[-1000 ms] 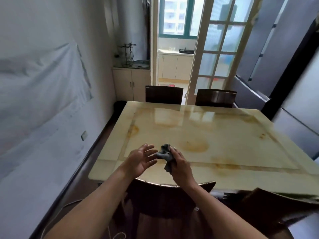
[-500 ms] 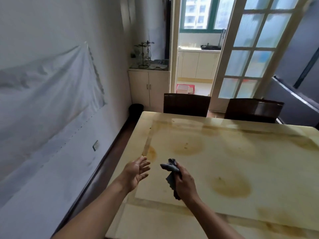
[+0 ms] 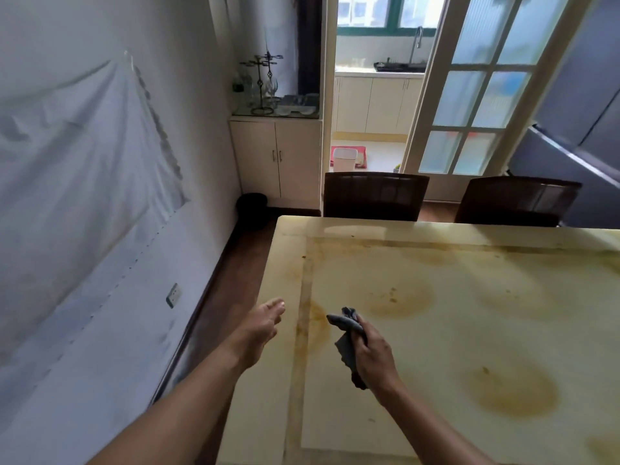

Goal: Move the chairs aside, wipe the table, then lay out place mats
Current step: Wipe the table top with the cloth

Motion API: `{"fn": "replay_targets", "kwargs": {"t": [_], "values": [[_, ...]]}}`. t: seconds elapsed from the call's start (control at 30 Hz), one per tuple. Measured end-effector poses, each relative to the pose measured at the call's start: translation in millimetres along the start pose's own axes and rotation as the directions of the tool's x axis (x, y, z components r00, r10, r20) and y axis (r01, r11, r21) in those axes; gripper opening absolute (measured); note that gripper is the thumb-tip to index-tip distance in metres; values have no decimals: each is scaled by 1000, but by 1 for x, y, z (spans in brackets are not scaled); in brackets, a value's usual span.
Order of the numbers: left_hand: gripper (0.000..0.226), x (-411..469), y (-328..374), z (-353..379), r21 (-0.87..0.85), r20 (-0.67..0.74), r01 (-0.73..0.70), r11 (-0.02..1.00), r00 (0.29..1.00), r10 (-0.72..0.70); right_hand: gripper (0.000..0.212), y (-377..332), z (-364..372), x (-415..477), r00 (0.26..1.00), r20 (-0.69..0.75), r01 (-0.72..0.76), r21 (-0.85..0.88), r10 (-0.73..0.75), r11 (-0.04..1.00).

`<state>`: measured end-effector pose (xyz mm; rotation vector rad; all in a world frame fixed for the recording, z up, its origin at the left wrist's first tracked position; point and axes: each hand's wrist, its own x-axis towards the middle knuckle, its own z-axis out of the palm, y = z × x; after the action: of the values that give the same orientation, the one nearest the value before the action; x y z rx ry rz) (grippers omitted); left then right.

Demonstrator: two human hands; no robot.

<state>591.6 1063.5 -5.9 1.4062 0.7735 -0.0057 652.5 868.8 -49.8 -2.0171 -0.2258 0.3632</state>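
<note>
Head view: cloth point(image 3: 346, 350) half hidden inside right hand point(image 3: 375, 360)

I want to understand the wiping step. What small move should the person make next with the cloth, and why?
Probably lower the cloth flat onto the table and start wiping. The right hand grips it bunched up, the left hand is open and free, and brown stains lie just beside the cloth.
</note>
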Motion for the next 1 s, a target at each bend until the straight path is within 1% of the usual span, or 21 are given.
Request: {"fn": "replay_targets", "kwargs": {"t": [0.13,0.2,0.33,0.47,0.57,0.63,0.7,0.73,0.77,0.83,0.9,0.93,1.0], "values": [[49,45,2,-9,93,41,-20,995,999,16,34,-14,15,35,1000,12,-6,7,6,1000],[52,67,5,-9,140,45,-35,989,999,29,35,-19,21,66,1000,15,11,-24,-11,1000],[61,116,13,-9,257,32,-43,965,999,35,39,-27,38,148,996,23,93,-116,-90,989],[67,160,14,-11,371,-3,-22,928,1000,25,41,-36,51,214,984,-4,173,-230,-179,958],[74,195,11,-10,451,11,-34,892,999,32,44,-34,66,261,972,-30,217,-262,-233,940],[81,222,2,-11,520,24,-48,853,999,41,49,-28,79,290,979,16,198,-288,-202,937],[87,240,-4,-15,596,45,-68,800,998,52,56,-21,91,309,985,148,138,-332,-93,933],[90,248,-7,-17,637,59,-83,766,997,59,59,-15,96,315,975,218,125,-398,-39,909],[93,257,-9,-20,679,77,-102,727,995,68,61,-8,101,322,965,264,143,-493,-9,858],[99,274,-10,-26,754,116,-142,641,990,84,61,5,107,335,948,316,231,-629,-28,742],[103,290,-9,-31,816,151,-181,549,984,100,61,16,113,346,922,380,333,-685,-73,648],[104,298,-8,-32,835,167,-198,513,980,107,62,20,117,350,911,406,363,-698,-78,617],[107,311,-5,-34,863,199,-228,450,974,111,61,27,126,359,907,414,374,-714,-74,591]]}}
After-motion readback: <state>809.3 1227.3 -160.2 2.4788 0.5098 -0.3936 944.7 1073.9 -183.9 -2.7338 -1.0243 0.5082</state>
